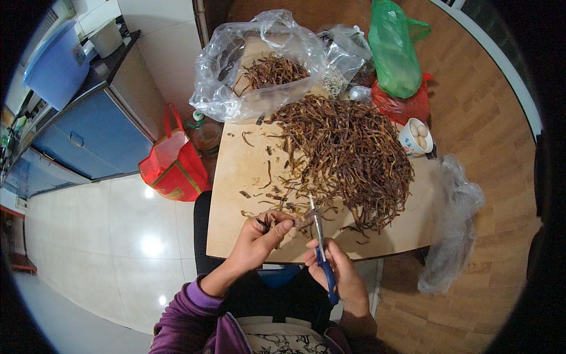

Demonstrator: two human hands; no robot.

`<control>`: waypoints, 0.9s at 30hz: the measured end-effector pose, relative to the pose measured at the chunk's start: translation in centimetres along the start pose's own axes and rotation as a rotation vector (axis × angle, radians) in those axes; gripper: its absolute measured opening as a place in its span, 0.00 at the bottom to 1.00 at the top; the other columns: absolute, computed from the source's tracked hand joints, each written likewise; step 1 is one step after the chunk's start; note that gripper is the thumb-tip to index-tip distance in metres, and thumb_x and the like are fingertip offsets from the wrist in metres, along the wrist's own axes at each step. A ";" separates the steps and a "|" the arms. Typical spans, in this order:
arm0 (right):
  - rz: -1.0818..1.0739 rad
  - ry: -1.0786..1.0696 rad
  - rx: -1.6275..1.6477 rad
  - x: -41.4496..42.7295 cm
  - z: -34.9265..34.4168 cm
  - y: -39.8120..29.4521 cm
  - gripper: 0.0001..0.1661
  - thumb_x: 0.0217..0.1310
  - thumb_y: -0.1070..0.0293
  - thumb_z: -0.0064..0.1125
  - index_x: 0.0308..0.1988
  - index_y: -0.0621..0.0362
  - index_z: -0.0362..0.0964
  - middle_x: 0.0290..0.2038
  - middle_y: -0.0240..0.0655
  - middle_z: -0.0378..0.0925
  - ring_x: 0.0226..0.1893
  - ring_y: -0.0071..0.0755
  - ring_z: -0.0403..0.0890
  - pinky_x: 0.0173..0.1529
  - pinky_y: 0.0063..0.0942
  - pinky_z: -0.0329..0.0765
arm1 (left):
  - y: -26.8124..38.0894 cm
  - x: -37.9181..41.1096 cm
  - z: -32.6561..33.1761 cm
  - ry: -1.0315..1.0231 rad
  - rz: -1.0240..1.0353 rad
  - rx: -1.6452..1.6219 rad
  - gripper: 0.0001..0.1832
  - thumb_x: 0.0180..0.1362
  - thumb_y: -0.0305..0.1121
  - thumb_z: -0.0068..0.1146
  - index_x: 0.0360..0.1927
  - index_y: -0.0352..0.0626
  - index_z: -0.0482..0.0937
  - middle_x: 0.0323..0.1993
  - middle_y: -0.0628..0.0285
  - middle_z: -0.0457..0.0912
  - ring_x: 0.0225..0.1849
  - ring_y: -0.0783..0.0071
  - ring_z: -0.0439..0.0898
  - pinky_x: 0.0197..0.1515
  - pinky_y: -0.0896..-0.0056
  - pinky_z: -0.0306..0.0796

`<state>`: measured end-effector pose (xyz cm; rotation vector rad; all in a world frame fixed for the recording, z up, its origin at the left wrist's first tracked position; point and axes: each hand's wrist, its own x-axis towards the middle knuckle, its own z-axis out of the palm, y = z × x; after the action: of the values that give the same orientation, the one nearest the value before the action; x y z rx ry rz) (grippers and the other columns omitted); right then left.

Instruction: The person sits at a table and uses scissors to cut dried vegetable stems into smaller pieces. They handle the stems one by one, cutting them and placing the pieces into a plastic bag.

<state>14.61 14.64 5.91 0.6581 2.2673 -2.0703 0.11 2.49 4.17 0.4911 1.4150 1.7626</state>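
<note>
My left hand (261,239) pinches a few dried brown strips (268,221) between thumb and fingers, above the table's near edge. Just to the right, my right hand (338,267) grips a pair of scissors (326,274) by blue handles, the blades pointing away from me. The blades lie close to the piece at my left fingertips; whether they touch it I cannot tell. Beyond both hands spreads a large heap of dried brown strips (349,150), like dried vegetable. Loose short bits (276,198) are scattered left of the heap.
An open clear plastic bag (221,106) holding more strips stands at the table's (230,177) far left. Behind the heap are a green bag (393,53) and a red bag (398,104). A cup of eggs (409,144) sits right; a clear bag (451,239) hangs over the right edge.
</note>
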 end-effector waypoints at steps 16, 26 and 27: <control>-0.005 -0.072 -0.007 0.6 0.3 0.2 0.18 0.51 0.76 0.51 0.45 0.65 0.61 0.30 0.35 0.72 0.29 0.23 0.73 0.34 0.20 0.71 | -0.4 -0.2 0.1 -0.062 0.082 0.095 0.10 0.56 0.32 0.50 0.34 0.34 0.73 0.24 0.68 0.73 0.25 0.83 0.69 0.28 0.81 0.65; 0.290 -0.147 0.020 -0.1 2.0 3.2 0.14 0.51 0.75 0.48 0.40 0.66 0.63 0.24 0.37 0.72 0.21 0.20 0.71 0.25 0.17 0.69 | -3.6 -2.2 -1.3 -0.023 -0.143 0.209 0.09 0.58 0.31 0.46 0.31 0.35 0.72 0.19 0.73 0.65 0.22 0.86 0.59 0.24 0.83 0.57; 0.284 -0.130 0.043 -0.3 2.5 4.0 0.13 0.52 0.74 0.47 0.40 0.66 0.64 0.23 0.36 0.72 0.19 0.19 0.70 0.23 0.16 0.68 | -3.9 -2.2 -1.3 -0.020 -0.161 0.213 0.09 0.58 0.31 0.46 0.31 0.34 0.71 0.18 0.73 0.64 0.22 0.86 0.59 0.24 0.83 0.57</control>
<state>15.44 12.34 1.91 0.7707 1.9382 -1.9689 1.85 0.11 0.51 0.4900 1.5911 1.4841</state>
